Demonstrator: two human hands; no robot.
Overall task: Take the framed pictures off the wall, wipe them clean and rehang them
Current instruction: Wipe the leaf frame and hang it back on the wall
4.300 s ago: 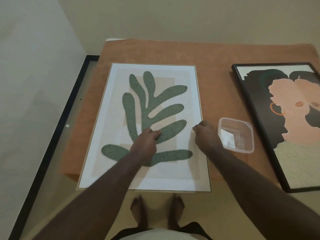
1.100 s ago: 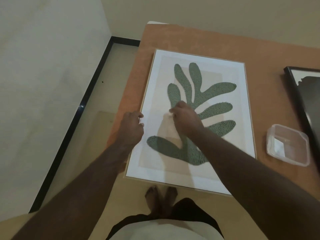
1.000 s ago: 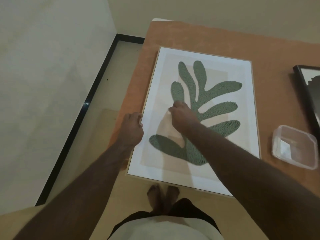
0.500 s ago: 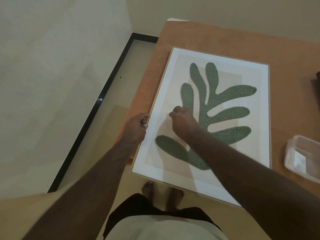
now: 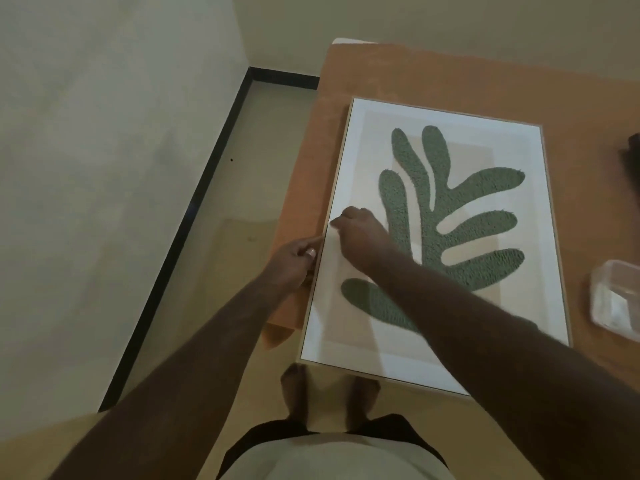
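A framed picture (image 5: 363,140) with a green leaf shape on a white and beige ground lies flat on the orange-covered table (image 5: 398,71). My left hand (image 5: 294,261) grips the frame's left edge, fingers curled round the rim. My right hand (image 5: 363,230) presses on the glass just inside that same edge, a little farther up, with its fingers curled. A small pale wipe (image 5: 333,224) peeks out at its fingertips; most of it is hidden under the hand. My right forearm crosses the lower part of the leaf.
A clear plastic container (image 5: 613,299) sits on the table at the right edge of view. The dark corner of a second frame (image 5: 632,150) shows farther back on the right. A wall with black skirting (image 5: 207,202) runs along the left. My bare feet (image 5: 298,382) stand below the table's front edge.
My right hand has slid leftward across the glass to the frame's left edge. My left hand moved from the leaf to grip that edge. The view has swung left.
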